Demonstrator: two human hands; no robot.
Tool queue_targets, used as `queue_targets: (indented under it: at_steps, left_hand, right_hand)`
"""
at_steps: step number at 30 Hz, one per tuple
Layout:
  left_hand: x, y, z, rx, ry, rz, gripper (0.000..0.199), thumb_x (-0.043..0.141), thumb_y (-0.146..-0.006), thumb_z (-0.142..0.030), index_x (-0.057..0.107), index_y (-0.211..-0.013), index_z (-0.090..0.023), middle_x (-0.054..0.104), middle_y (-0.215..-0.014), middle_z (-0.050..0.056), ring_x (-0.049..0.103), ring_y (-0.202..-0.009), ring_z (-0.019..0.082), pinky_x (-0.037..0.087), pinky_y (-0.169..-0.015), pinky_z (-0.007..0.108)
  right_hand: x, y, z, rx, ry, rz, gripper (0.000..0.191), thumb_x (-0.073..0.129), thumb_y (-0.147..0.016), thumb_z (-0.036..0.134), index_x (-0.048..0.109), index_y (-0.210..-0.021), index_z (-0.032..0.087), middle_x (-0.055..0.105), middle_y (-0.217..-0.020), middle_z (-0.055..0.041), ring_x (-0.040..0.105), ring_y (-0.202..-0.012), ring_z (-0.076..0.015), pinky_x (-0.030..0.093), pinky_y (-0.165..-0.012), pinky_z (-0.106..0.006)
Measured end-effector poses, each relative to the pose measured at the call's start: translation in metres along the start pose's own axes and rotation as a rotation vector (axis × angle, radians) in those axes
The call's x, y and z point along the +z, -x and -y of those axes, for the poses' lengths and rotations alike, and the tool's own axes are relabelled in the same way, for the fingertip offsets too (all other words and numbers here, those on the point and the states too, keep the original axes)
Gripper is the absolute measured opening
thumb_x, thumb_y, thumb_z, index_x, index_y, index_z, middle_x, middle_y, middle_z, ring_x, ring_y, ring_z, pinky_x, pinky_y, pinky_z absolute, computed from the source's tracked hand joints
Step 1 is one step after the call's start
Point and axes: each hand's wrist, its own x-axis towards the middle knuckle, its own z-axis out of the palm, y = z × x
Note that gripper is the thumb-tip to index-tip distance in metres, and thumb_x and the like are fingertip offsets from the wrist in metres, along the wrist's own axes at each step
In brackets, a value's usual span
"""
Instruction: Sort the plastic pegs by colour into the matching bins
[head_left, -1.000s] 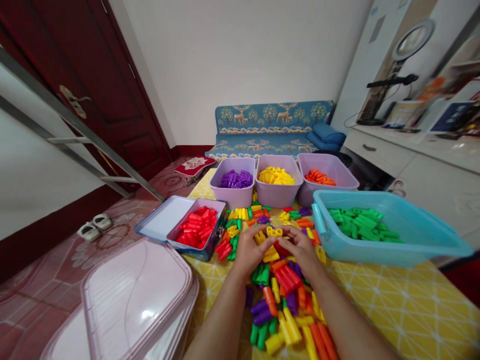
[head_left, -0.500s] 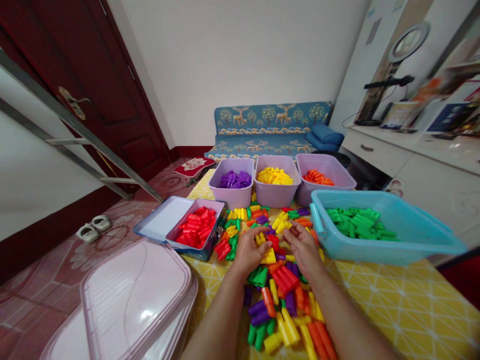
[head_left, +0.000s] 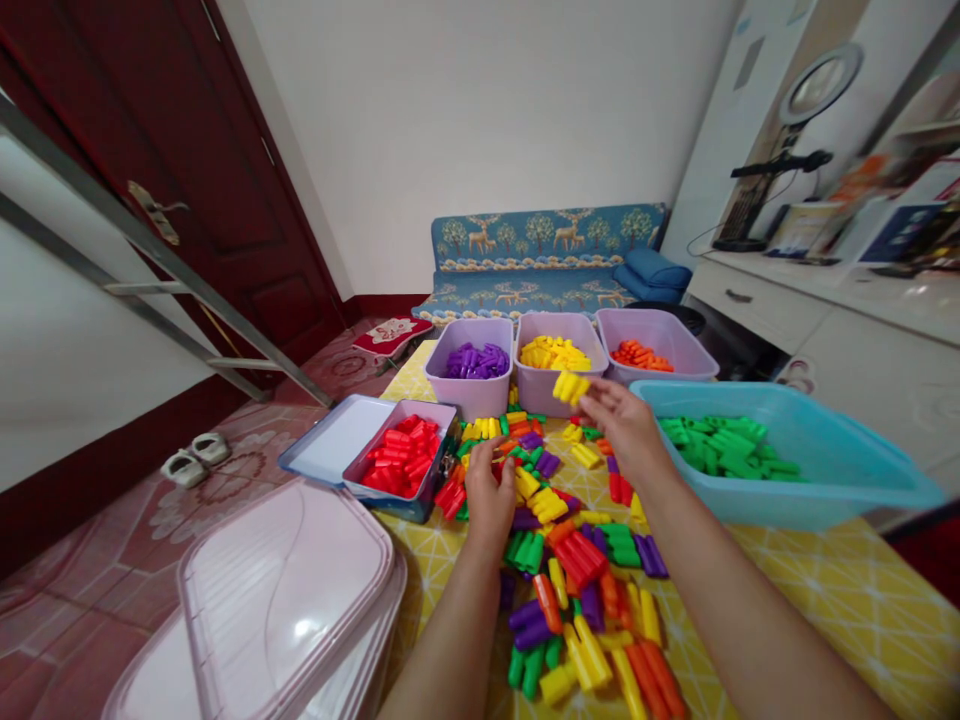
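Observation:
My right hand [head_left: 621, 420] pinches a yellow plastic building piece [head_left: 570, 387] made of joined tubes, raised in front of the middle lilac bin [head_left: 559, 391] with yellow pieces in it. Lower and to the left, my left hand [head_left: 490, 495] hovers at the pile, thumb and fingers apart; red and green pieces lie by its fingertips, and I see nothing held. Around and below the hands spreads a mixed pile of tube pieces: a red piece [head_left: 579, 556], a green piece [head_left: 619, 545], a purple piece [head_left: 531, 622] and yellow pieces [head_left: 550, 505].
Other lilac bins hold purple pieces [head_left: 477, 361] and orange pieces [head_left: 641, 354]. A blue tub [head_left: 795, 510] with green pieces stands right. At left are an opened box of red pieces [head_left: 401, 455] and stacked lids [head_left: 289, 590]. A ladder [head_left: 172, 262] leans farther left.
My right hand has lifted a yellow piece from the pile up and forward toward the middle bin. My left hand has shifted slightly left and away from the right hand.

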Motion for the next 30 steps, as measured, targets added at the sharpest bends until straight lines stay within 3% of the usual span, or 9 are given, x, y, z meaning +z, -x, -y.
queue_targets:
  at_steps: [3,8,12,14,17,21,25,30]
  left_hand:
    - [-0.002,-0.001,-0.002,-0.016,-0.006,0.007,0.031,0.050,-0.080,-0.009,0.061,-0.107,-0.017,0.060,-0.104,0.009,0.062,-0.089,0.017,0.051,-0.083,0.033]
    - [-0.003,-0.002,-0.006,-0.032,-0.011,0.018,0.039,0.044,-0.072,0.001,0.065,-0.100,-0.016,0.064,-0.099,0.008,0.063,-0.086,0.017,0.051,-0.083,0.033]
    - [-0.002,0.000,-0.008,-0.077,0.072,0.087,0.041,0.041,-0.069,0.002,0.067,-0.096,-0.015,0.068,-0.094,0.008,0.065,-0.086,0.018,0.052,-0.082,0.033]
    - [-0.002,0.000,-0.010,-0.091,0.096,0.133,0.040,0.041,-0.069,0.001,0.068,-0.094,-0.015,0.070,-0.090,0.007,0.065,-0.084,0.018,0.052,-0.081,0.033]
    - [-0.003,0.001,-0.013,-0.066,0.069,0.189,0.038,0.042,-0.071,-0.001,0.070,-0.092,-0.016,0.071,-0.090,0.005,0.065,-0.087,0.018,0.050,-0.084,0.032]
    - [-0.003,0.003,-0.019,-0.009,0.086,0.238,0.036,0.045,-0.075,-0.005,0.069,-0.098,-0.017,0.069,-0.102,0.006,0.064,-0.094,0.018,0.050,-0.087,0.032]
    - [0.000,0.004,-0.021,-0.001,0.118,0.302,0.028,0.052,-0.080,-0.014,0.067,-0.104,-0.018,0.069,-0.106,0.007,0.063,-0.099,0.019,0.050,-0.089,0.033]
    - [0.000,0.005,-0.022,-0.050,0.193,0.287,0.027,0.054,-0.086,-0.027,0.065,-0.109,-0.017,0.070,-0.107,0.009,0.065,-0.097,0.019,0.051,-0.087,0.032]
  right_hand:
    - [0.010,-0.007,0.005,-0.106,-0.081,-0.046,0.053,0.073,-0.064,0.038,0.059,-0.113,0.023,0.065,-0.113,-0.0074,0.068,-0.083,-0.0193,0.053,-0.070,-0.032]
    - [0.016,0.026,-0.037,0.012,0.348,0.239,0.026,0.069,-0.067,0.030,0.071,-0.090,0.019,0.072,-0.091,-0.0081,0.067,-0.085,-0.0245,0.052,-0.081,-0.042]
    - [0.018,0.051,-0.061,-0.119,0.455,0.367,0.049,0.068,-0.065,0.020,0.066,-0.114,0.024,0.065,-0.119,-0.0059,0.059,-0.110,-0.0249,0.040,-0.101,-0.045]
    - [0.018,0.057,-0.063,-0.186,0.483,0.401,0.052,0.069,-0.064,0.018,0.065,-0.115,0.025,0.062,-0.123,-0.0049,0.053,-0.117,-0.0242,0.034,-0.107,-0.044]
    - [0.016,0.059,-0.062,-0.126,0.433,0.353,0.043,0.070,-0.067,0.023,0.066,-0.109,0.024,0.066,-0.112,-0.0041,0.058,-0.107,-0.0231,0.041,-0.099,-0.041]
    - [0.008,0.058,-0.066,0.039,0.176,0.236,0.030,0.067,-0.075,0.039,0.066,-0.098,0.020,0.069,-0.096,-0.0041,0.063,-0.092,-0.0213,0.049,-0.084,-0.034]
    - [0.002,0.057,-0.069,0.025,0.118,0.172,0.032,0.064,-0.078,0.046,0.067,-0.097,0.020,0.070,-0.098,-0.0055,0.063,-0.094,-0.0224,0.048,-0.084,-0.034]
    - [0.006,0.057,-0.064,-0.043,0.164,0.181,0.029,0.066,-0.078,0.040,0.069,-0.099,0.021,0.069,-0.105,-0.0066,0.062,-0.099,-0.0234,0.047,-0.091,-0.038]
